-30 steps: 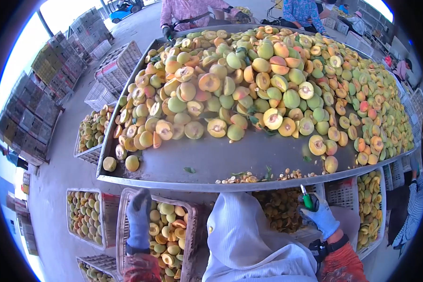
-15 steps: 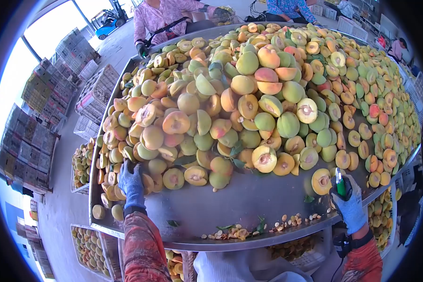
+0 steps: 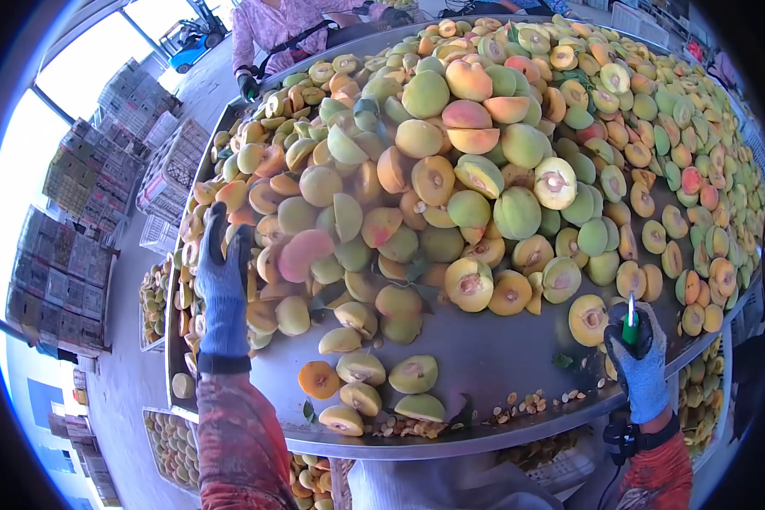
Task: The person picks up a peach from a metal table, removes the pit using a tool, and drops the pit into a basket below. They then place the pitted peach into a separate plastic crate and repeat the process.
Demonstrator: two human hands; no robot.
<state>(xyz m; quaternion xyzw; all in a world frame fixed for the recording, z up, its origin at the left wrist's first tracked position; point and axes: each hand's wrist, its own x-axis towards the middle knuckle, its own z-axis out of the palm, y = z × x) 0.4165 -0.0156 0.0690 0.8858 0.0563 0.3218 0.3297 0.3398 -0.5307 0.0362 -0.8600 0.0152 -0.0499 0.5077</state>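
My left hand, in a blue glove with dark fingertips, reaches over the left side of the heap of peach-like fruit. Its fingers are stretched out and apart, with nothing seen in them. At the lower right, my right hand is wrapped round a small knife with a green handle, blade pointing up. A cut half lies just left of that hand. Between my hands, several loose halves lie near the front edge, some cut side up.
The metal table has a raised front rim. Pits and leaves lie along it. Crates of fruit stand below on the left. Stacked crates and a blue forklift are farther off. A person stands across the table.
My left hand has moved up and farther over the pile, and its fingers have spread. Several halves now lie at the front of the table. My right hand still holds the knife.
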